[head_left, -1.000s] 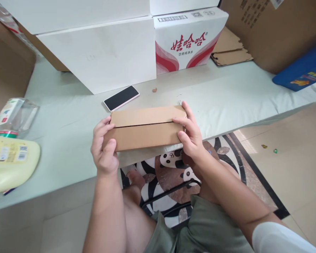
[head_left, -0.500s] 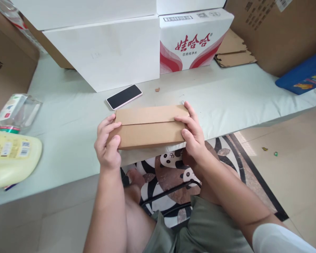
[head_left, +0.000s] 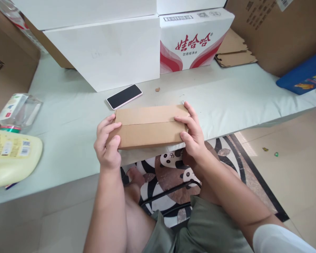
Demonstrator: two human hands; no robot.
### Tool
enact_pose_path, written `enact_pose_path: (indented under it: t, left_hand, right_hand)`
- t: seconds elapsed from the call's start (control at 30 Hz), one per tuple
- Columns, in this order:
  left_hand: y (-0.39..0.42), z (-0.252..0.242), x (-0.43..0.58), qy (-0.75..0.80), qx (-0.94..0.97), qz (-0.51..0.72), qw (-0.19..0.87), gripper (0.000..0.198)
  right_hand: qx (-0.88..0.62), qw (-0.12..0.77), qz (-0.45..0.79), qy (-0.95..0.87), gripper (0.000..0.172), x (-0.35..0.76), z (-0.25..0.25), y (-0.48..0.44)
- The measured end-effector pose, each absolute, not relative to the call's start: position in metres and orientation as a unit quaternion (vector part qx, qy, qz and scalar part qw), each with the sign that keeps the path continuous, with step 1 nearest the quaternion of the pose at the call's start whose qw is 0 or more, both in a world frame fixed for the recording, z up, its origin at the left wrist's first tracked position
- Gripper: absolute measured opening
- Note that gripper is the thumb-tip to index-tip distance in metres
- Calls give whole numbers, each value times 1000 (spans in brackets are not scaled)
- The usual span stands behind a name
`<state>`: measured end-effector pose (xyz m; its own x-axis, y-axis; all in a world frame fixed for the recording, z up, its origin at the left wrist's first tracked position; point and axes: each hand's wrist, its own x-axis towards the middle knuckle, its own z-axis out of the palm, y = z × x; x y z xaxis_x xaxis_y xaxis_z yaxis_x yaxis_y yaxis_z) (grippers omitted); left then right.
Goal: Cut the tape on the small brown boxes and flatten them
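A flat brown cardboard box (head_left: 150,127) lies at the near edge of the table (head_left: 226,98), gripped at both ends. The left hand (head_left: 107,146) wraps its left end, the right hand (head_left: 192,131) its right end, fingers (head_left: 183,120) curled over the top. A phone (head_left: 124,96) lies just beyond.

Bright, soft light, no glare. The flat brown cardboard box (head_left: 150,127) is sharp; the big white carton (head_left: 107,49) throws a faint shadow beside it. Edges bend slightly.
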<state>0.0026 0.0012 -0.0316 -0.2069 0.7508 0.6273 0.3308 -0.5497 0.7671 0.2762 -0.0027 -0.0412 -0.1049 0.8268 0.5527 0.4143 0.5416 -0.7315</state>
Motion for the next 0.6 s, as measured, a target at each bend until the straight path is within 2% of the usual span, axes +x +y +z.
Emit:
enact_pose_path:
  t: [0.27, 0.33, 0.43, 0.6]
  left_hand:
    - [4, -36, -1, 469, 595, 631, 168, 30]
    - [5, -35, -4, 488, 573, 633, 180, 31]
    - [8, -33, -11, 511, 481, 676, 225, 30]
    - [12, -37, -25, 540, 336, 712, 298, 27]
  right_hand:
    - [-437, 524, 239, -691, 40, 276, -43, 1]
    - [-435, 530, 256, -681, 47, 277, -49, 2]
    - [-458, 532, 301, -645, 67, 277, -61, 3]
    - [-410, 456, 388, -688, 80, 267, -69, -1]
